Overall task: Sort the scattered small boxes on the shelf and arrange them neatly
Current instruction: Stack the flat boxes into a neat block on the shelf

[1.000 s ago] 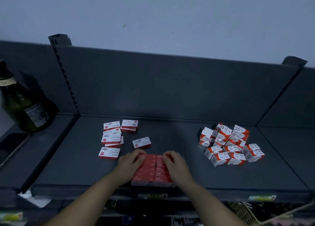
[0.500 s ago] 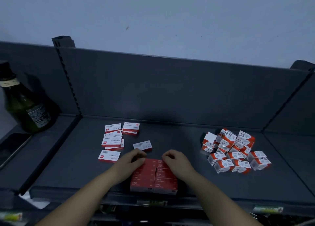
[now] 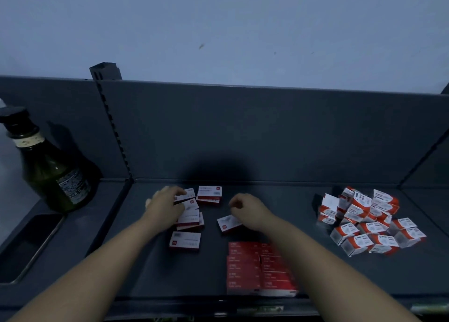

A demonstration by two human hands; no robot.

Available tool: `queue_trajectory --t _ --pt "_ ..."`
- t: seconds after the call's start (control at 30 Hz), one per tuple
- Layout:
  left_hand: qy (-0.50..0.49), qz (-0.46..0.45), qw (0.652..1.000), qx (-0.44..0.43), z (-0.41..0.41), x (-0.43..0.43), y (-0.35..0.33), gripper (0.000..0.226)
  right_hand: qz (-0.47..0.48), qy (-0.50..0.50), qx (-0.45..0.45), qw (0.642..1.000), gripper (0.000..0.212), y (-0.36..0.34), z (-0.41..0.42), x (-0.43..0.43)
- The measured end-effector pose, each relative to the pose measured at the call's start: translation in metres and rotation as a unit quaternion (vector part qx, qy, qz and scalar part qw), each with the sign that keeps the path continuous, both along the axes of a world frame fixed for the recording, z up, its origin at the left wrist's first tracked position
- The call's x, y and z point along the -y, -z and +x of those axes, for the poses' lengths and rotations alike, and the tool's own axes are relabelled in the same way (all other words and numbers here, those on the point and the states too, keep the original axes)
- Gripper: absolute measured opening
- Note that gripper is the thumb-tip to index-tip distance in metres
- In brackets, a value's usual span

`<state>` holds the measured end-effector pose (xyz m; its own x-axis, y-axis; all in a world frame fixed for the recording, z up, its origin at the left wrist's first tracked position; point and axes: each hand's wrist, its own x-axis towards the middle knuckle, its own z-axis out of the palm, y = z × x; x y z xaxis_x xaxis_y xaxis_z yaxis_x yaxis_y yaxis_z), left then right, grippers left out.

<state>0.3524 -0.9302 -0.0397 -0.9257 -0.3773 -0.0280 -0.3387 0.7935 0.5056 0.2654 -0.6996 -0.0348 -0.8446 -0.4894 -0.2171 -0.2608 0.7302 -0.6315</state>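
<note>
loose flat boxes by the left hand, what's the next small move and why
Probably close the left hand on the top box of the loose pile it lies on and carry it to the neat red block at the front edge; the pile is askew, while the block is squared up.

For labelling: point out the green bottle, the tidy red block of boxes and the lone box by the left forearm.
green bottle (image 3: pixel 46 173): head view, glass body
red block of boxes (image 3: pixel 244 268): head view, left column
lone box (image 3: pixel 185 239): head view, top face
</note>
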Motion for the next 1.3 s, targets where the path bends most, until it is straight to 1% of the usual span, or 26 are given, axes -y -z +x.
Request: queue_trajectory --t 0.13,0.2,0.3,0.43,0.5,0.6,0.67,0.73,0.8,0.83,0.93,1.0,1.07,1.1,1.17,1.2,1.23,1.3 --pt "-0.03 -0.016 0.999 0.02 -0.009 0.024 0.012 0.036 0.008 0.027 -0.023 0.999 0.03 0.0 -0.007 0.026" --pt "-0.029 -0.022 0.998 0.042 -0.013 0.034 0.018 0.042 0.023 0.045 -0.035 0.998 0.036 0.002 -0.01 0.036" --pt "-0.012 -0.014 0.998 0.065 -0.02 0.044 0.023 0.054 0.047 0.077 -0.039 0.995 0.043 0.005 -0.015 0.048" --pt "0.031 -0.031 0.993 0.111 -0.031 0.049 0.022 0.057 0.077 0.089 -0.001 0.993 0.052 0.008 -0.021 0.059" --pt "0.048 -0.042 0.989 0.13 -0.038 0.051 0.02 0.06 0.101 0.083 -0.002 0.991 0.052 0.011 -0.021 0.064" --pt "0.069 -0.066 0.984 0.15 -0.044 0.053 0.017 0.051 0.099 0.093 -0.018 0.991 0.051 0.015 -0.021 0.068" --pt "0.068 -0.048 0.987 0.136 -0.044 0.052 0.018 0.038 0.083 0.101 -0.02 0.991 0.048 0.015 -0.021 0.068" --pt "0.062 0.011 0.993 0.102 -0.045 0.052 0.02 0.023 0.057 0.108 -0.016 0.992 0.039 0.016 -0.02 0.065" --pt "0.054 0.095 0.992 0.067 -0.045 0.052 0.021 0.019 0.038 0.115 -0.011 0.993 0.033 0.016 -0.019 0.062" --pt "0.05 0.125 0.989 0.053 -0.045 0.052 0.021 0.02 0.03 0.12 -0.005 0.992 0.033 0.016 -0.018 0.059" --pt "0.033 0.18 0.983 0.015 -0.046 0.049 0.019 0.024 0.008 0.128 0.008 0.992 0.034 0.015 -0.017 0.054" --pt "0.01 0.251 0.968 -0.02 -0.048 0.046 0.016 0.039 -0.002 0.145 0.003 0.989 0.029 0.014 -0.018 0.05" --pt "-0.006 0.33 0.943 -0.048 -0.049 0.041 0.009 0.058 -0.026 0.169 0.006 0.985 0.024 0.013 -0.02 0.046" --pt "-0.014 0.381 0.923 -0.06 -0.049 0.037 0.006 0.063 -0.05 0.172 0.014 0.984 0.024 0.012 -0.021 0.042" --pt "-0.033 0.509 0.858 -0.068 -0.049 0.026 -0.002 0.067 -0.113 0.174 0.037 0.978 0.024 0.008 -0.023 0.032" --pt "-0.039 0.556 0.828 -0.068 -0.048 0.02 -0.005 0.067 -0.145 0.169 0.05 0.974 0.022 0.003 -0.022 0.027" --pt "-0.038 0.58 0.811 -0.068 -0.047 0.013 -0.009 0.063 -0.176 0.161 0.062 0.969 0.021 -0.001 -0.02 0.022" --pt "-0.023 0.591 0.804 -0.065 -0.045 -0.003 -0.015 0.045 -0.229 0.147 0.085 0.959 0.018 -0.008 -0.016 0.011"
